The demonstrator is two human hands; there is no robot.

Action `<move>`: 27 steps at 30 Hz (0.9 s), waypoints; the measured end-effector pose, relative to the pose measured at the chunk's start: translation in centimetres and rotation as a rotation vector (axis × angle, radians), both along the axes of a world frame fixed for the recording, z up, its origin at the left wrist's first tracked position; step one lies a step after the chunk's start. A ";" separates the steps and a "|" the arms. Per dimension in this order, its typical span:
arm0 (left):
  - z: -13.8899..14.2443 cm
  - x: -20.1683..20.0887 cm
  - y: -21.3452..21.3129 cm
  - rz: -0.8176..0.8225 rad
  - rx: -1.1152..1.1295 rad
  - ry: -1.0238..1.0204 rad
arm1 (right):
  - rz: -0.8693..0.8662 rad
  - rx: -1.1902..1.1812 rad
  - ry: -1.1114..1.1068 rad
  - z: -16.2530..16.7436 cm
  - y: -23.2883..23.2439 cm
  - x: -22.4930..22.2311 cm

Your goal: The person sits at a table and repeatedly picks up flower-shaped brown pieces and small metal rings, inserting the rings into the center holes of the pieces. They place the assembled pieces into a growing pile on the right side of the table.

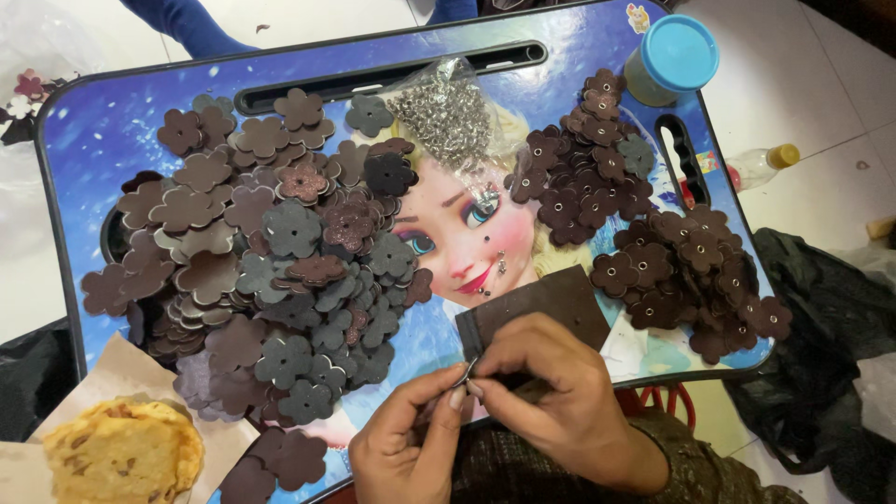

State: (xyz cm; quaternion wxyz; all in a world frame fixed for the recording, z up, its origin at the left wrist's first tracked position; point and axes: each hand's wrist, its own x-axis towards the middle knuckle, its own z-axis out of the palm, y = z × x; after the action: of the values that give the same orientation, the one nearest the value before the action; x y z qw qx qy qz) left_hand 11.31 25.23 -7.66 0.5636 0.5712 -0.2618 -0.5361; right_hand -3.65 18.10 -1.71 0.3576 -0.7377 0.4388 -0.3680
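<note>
Head view: clear bag (448,112) w/ metal rivets; both hands (485,392) pinch a small piece.

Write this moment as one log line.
left hand: pinching small metal piece | right hand: on brown block | leather flowers: piled on tray

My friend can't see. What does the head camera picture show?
Two hands, left hand and right hand, pinch a small metal piece at the near edge of a blue cartoon tray table. Piles of brown and grey leather flowers cover it, beside a bag of silver rivets.
</note>
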 end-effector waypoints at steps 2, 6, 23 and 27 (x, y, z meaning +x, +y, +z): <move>0.3 0.1 -0.2 -0.021 -0.043 -0.095 | -0.011 0.062 -0.041 -0.4 0.0 0.0; 0.9 0.5 -0.5 -0.082 -0.088 -0.249 | -0.048 0.281 -0.107 -1.4 0.4 -0.2; 1.2 -0.5 -1.0 -0.025 0.091 -0.110 | 0.068 0.583 -0.249 -1.6 0.6 -1.5; 0.9 -0.5 -0.9 -0.104 0.025 -0.276 | 0.065 0.501 -0.158 -1.2 0.4 -1.5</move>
State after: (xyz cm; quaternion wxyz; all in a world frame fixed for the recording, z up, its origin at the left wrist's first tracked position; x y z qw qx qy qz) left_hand 10.82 24.37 -6.72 0.4863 0.6323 -0.3594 -0.4843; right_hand -5.16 18.54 -2.96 0.5740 -0.6086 0.4630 -0.2927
